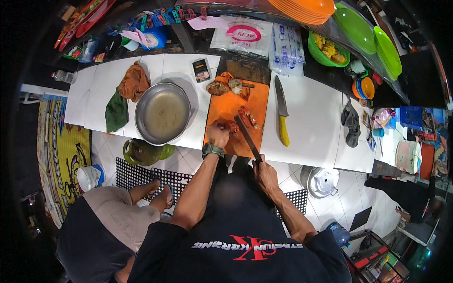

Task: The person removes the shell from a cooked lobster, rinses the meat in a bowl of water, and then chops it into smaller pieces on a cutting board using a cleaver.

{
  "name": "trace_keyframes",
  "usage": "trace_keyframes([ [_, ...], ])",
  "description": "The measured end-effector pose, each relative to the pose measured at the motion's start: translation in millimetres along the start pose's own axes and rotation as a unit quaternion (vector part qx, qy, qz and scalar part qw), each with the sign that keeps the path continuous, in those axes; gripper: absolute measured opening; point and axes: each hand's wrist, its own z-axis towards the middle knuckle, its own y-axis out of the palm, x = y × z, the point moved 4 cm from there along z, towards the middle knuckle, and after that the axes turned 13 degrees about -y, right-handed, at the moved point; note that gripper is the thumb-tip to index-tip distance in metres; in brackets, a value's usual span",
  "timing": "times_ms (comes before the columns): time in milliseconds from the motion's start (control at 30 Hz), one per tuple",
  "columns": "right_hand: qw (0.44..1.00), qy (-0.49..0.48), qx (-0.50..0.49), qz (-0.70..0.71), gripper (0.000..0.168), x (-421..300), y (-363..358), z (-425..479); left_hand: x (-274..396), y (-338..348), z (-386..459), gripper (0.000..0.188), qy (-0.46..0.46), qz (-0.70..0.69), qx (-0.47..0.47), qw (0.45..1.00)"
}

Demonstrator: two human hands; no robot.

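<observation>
My left hand (218,133), with a watch on its wrist, is curled low over the left side of an orange cutting board (244,145). Its fingers close on a reddish crab piece (234,129), mostly covered by the hand. In my right hand (265,174) is the handle of a long dark-bladed knife (247,136). The blade slants up over the board, its tip near another red crab piece (249,117). Farther back on the board lie a brown crab shell (217,88) and a pale crab body piece (235,86).
Left of the board stands a metal basin (166,113) of cloudy liquid, beside brown (134,83) and green (116,111) cloths. A yellow-handled knife (283,116) lies to the right. A person (102,226) is close on my left; a gas cylinder (143,152) sits below the counter.
</observation>
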Motion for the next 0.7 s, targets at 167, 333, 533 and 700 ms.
trace_keyframes([
  [167,0.998,-0.008,0.046,0.048,0.025,-18.1,-19.3,-3.4,-44.6,21.3,20.7,0.022,-0.029,-0.170,-0.042,0.984],
  [333,0.995,0.038,0.064,0.060,0.028,-6.3,-24.1,-9.2,-29.9,12.2,7.1,0.034,-0.036,-0.285,-0.137,0.948],
  [533,0.993,0.077,-0.014,0.086,0.040,-1.6,-15.2,-9.3,-34.7,-3.9,-2.7,0.032,0.045,-0.260,-0.051,0.963],
  [700,0.989,0.086,-0.084,0.088,0.047,-4.0,2.4,-7.8,-37.6,-6.6,-7.4,0.021,0.039,-0.069,0.022,0.997],
])
